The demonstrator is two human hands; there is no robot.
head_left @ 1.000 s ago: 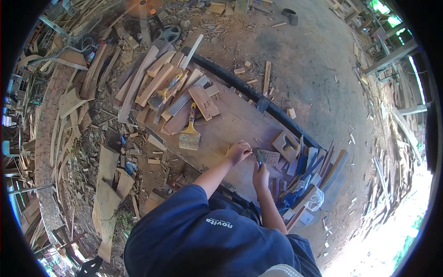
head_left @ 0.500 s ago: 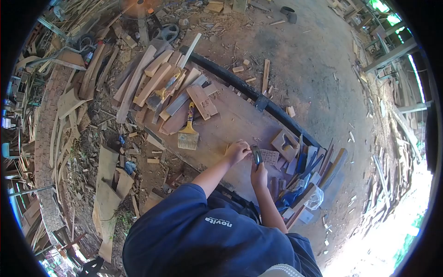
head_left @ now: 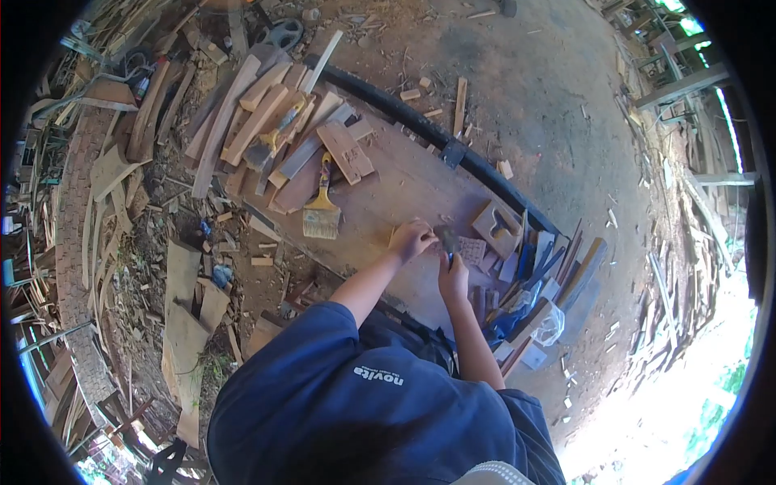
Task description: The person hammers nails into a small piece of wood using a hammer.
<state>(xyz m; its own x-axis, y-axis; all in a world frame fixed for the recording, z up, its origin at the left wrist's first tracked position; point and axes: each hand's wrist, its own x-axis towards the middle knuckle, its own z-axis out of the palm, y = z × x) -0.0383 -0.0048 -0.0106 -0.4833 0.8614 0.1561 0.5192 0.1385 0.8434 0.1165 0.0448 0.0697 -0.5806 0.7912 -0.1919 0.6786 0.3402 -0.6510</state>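
Observation:
My right hand point(head_left: 453, 276) is closed around the handle of a dark-headed tool that looks like a hammer point(head_left: 447, 237); its head is blurred. Just left of that head, my left hand point(head_left: 414, 238) has its fingers pinched together over the work table point(head_left: 380, 202). Whatever they hold is too small to make out. A wooden block with a cut-out shape point(head_left: 496, 229) lies to the right, beside a small piece covered in marks point(head_left: 472, 250). A wide paintbrush with a yellow handle point(head_left: 322, 212) rests left of my hands.
Stacked wooden pieces point(head_left: 263, 121) cover the table's left end, with a second brush point(head_left: 271, 145) on them. At the right end lie wood strips, blue tools and a clear plastic bag point(head_left: 550, 325). A dark beam point(head_left: 388, 105) edges the far side. Offcuts litter the ground.
The tool's head has turned and risen a little in my right hand, near my left fingers. My left hand stays pinched. The whole view has shifted slightly.

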